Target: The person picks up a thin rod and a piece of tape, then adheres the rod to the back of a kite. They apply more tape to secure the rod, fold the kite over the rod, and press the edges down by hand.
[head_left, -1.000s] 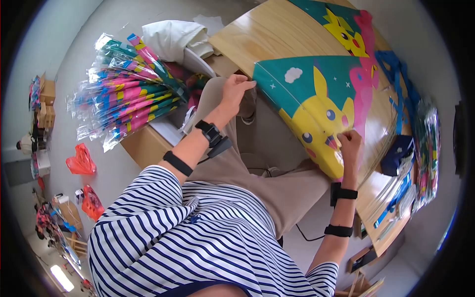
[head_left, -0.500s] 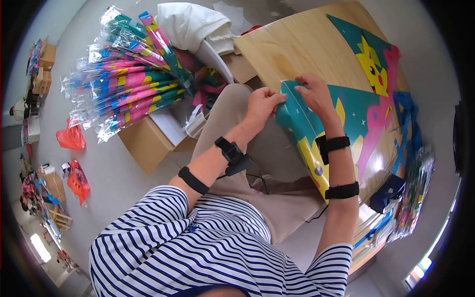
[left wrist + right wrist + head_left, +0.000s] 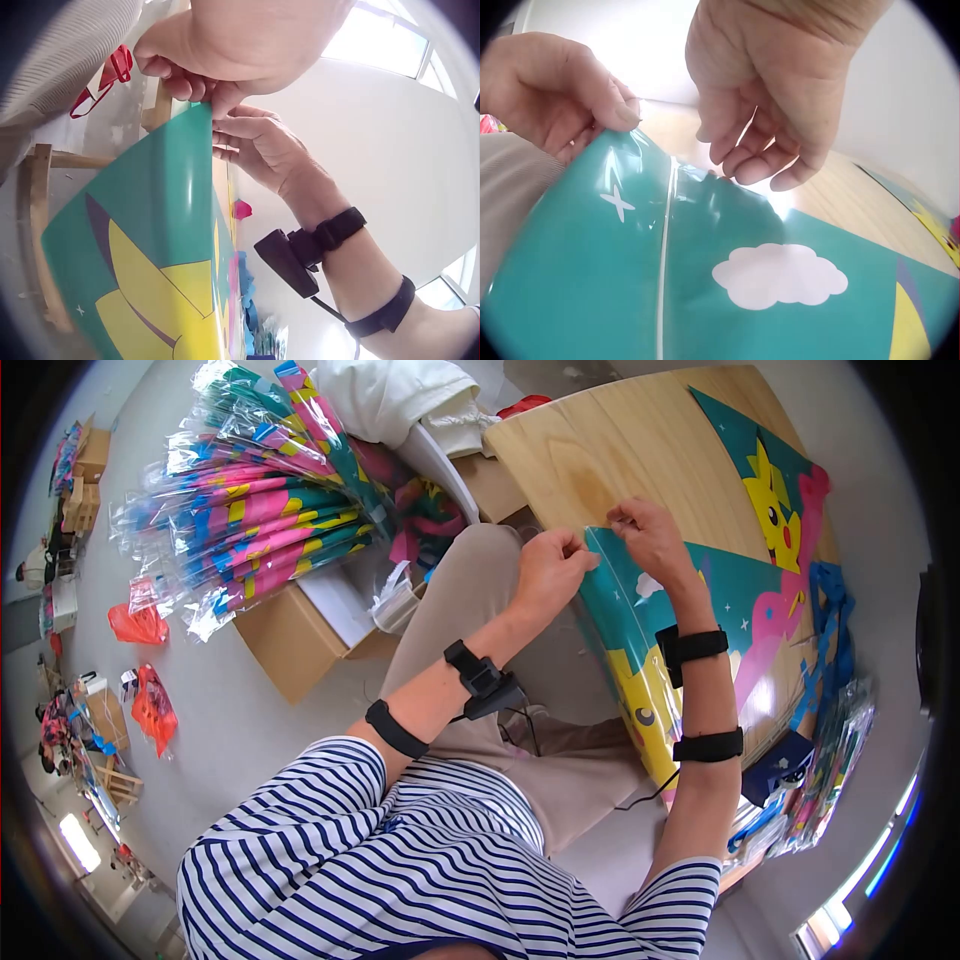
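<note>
A teal kite (image 3: 625, 620) printed with a yellow cartoon character lies over the table edge by the person's legs. A white line runs along a side strip, which is bent up. The left hand (image 3: 550, 575) pinches the kite's top corner between thumb and fingers; the thumb shows on the teal film in the right wrist view. Just beside it, the right hand (image 3: 772, 97) has loosely curled fingers, its fingertips right at the kite's upper edge. Light shows between those fingers, with nothing visible in their grip. A white cloud print (image 3: 780, 276) lies below them.
A second kite (image 3: 775, 510) lies farther back on the wooden table (image 3: 590, 450). At left, plastic-sleeved rolled bundles (image 3: 270, 510) stick out of a cardboard box (image 3: 290, 645). Blue straps (image 3: 825, 610) and sleeved packs (image 3: 825, 760) lie at right. Red bags (image 3: 150, 710) are on the floor.
The right hand has moved from the printed face up to the top corner beside the left hand. The left hand now pinches that corner, and the side strip is bent up. The head view has turned.
</note>
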Motion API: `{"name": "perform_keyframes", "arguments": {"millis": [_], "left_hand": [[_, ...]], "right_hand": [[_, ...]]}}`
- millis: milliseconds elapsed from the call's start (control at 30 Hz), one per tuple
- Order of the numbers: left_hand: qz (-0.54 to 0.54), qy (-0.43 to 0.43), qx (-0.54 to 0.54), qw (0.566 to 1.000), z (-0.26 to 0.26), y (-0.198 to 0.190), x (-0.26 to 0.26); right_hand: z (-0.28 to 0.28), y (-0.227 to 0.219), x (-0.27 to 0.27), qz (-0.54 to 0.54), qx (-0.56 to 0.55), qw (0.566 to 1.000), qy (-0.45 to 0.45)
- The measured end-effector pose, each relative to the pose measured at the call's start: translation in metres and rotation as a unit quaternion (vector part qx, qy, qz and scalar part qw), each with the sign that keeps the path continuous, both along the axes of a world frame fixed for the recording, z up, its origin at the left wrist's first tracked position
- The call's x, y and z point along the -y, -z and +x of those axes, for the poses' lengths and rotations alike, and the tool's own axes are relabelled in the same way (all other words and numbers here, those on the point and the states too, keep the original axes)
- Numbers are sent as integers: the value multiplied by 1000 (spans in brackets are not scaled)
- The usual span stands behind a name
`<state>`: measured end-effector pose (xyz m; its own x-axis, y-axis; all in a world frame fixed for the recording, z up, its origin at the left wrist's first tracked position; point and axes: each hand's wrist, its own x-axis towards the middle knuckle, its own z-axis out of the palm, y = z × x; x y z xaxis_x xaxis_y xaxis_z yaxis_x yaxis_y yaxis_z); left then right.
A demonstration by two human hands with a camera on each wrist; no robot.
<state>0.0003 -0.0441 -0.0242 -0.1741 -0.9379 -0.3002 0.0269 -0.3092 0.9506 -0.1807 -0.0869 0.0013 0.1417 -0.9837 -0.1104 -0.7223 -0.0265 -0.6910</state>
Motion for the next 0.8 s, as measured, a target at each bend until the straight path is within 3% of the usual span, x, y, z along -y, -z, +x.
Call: {"name": "perform_keyframes", "arguments": {"millis": [133,233,333,500,633,700,800], "left_hand": [[53,-20,-3,998,-2,-4,3],[72,24,-13,997,0,-5,8],[141,21,-153,978,-1,-4,9],[142,23,-172,975,-1,2,8],[151,79,-192,966,-9,-14,-2],[148,64,-207,965,-9,-18,-4],[132,83,-214,964,-8,-17,-3]], "right_hand": [[-1,0,1,2,-10,1000,-10],[0,-2,1,-5,-17,1000,-15],[0,-3,0,-7,-18,1000,-12],[-3,-5,-1,17,11,1000,6],[-6,-5,2,46,21,999,-7],[-6,-11,2,53,19,998,-11],[-15,-14,0,150,117,982,19]]}}
